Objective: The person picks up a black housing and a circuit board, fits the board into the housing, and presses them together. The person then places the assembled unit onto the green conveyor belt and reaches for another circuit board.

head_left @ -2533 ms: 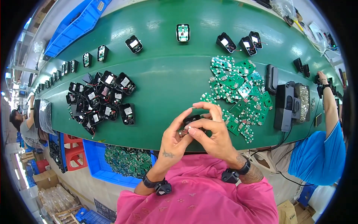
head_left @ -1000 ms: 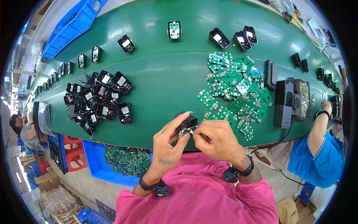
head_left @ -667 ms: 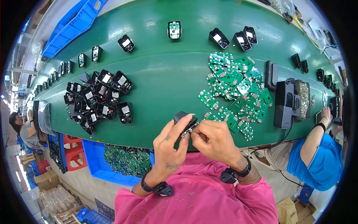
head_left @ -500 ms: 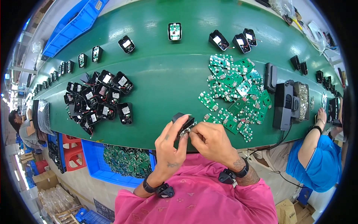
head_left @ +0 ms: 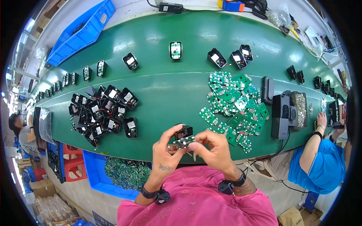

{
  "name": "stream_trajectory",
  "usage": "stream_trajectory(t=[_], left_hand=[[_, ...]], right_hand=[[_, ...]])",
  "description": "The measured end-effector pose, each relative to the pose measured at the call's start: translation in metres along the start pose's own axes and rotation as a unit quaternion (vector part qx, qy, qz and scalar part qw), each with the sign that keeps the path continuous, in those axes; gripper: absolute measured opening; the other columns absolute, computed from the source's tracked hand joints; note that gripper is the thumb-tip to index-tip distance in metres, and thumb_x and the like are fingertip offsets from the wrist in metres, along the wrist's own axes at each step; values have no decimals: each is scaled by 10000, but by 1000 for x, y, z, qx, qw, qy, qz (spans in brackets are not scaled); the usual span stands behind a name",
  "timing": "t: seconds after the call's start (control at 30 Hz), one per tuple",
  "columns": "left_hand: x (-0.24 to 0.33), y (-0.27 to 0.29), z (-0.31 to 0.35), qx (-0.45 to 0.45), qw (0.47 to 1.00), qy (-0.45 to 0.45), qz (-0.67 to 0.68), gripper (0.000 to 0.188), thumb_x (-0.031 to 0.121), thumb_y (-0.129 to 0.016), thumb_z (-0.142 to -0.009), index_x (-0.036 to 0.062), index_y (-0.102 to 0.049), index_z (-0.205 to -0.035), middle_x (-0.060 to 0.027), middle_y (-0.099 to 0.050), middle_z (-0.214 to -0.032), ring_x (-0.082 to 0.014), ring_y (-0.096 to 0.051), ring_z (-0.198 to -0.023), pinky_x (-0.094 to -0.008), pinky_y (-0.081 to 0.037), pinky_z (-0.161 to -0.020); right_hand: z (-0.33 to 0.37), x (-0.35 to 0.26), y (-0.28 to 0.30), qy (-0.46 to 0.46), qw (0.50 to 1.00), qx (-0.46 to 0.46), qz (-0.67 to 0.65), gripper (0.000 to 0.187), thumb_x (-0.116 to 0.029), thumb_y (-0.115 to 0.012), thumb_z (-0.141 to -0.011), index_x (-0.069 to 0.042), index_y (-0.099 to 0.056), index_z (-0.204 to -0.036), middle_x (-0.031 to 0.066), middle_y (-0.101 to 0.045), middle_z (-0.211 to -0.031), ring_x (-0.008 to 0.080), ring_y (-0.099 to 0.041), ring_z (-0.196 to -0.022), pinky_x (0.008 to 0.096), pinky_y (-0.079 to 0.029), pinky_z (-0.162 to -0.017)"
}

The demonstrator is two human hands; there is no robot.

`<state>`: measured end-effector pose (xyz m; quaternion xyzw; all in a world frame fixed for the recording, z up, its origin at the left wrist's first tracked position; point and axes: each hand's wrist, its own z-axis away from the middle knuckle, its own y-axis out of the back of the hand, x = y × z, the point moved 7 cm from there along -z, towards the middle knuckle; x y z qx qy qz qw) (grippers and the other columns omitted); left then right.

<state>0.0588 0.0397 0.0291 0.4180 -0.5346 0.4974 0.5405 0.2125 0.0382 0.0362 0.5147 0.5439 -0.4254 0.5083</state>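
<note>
Near the front edge of the green table, my left hand (head_left: 163, 155) is closed round a small black plastic housing (head_left: 184, 131), its open side facing up. A green circuit board (head_left: 184, 141) lies slantwise across the near side of the housing, component face showing. My right hand (head_left: 215, 151) pinches the right end of this board, while the left thumb is close to its lower edge. Fingers hide part of both pieces. To the right lies a heap of loose circuit boards (head_left: 230, 96); to the left is a pile of black housings (head_left: 109, 105) with wires inside.
A row of housings with boards (head_left: 101, 68) runs along the far side. A black power tool (head_left: 281, 116) stands right, beside a tray of small metal parts (head_left: 300, 109). A blue bin of boards (head_left: 96, 173) sits below the table edge. A co-worker's arm (head_left: 316, 141) reaches in at right.
The board has turned from nearly edge-on to showing its component face, with the housing more visible behind it. My right hand has opened out slightly. The whole view has tilted upward.
</note>
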Motion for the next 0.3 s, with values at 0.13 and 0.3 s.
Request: stream_trajectory(t=[0.13, 0.3], left_hand=[[2, -3, -2, -14, 998, -47, -42, 584, -137, -685, -819, 36, -543, -1358, -138, -606, -1261, -193, -680, -1025, -296, -618, -807], [6, -6, -1, -52, 993, -74, -81, 624, -77, -710, -850, 89, -486, -1408, -171, -503, -1406, -242, -652, -1105, -324, -598, -877]], right_hand=[[1, -5, -5, -10, 998, 0, -56, 131, -100, -725, -894, 21, -690, -932, 66, -675, -772, 92, -607, -586, 250, -451, -518], [2, 9, 8, -140, 987, -46, -56, 130, -152, -699, -930, -36, -710, -872, 9, -656, -696, 87, -577, -543, 245, -432, -494]])
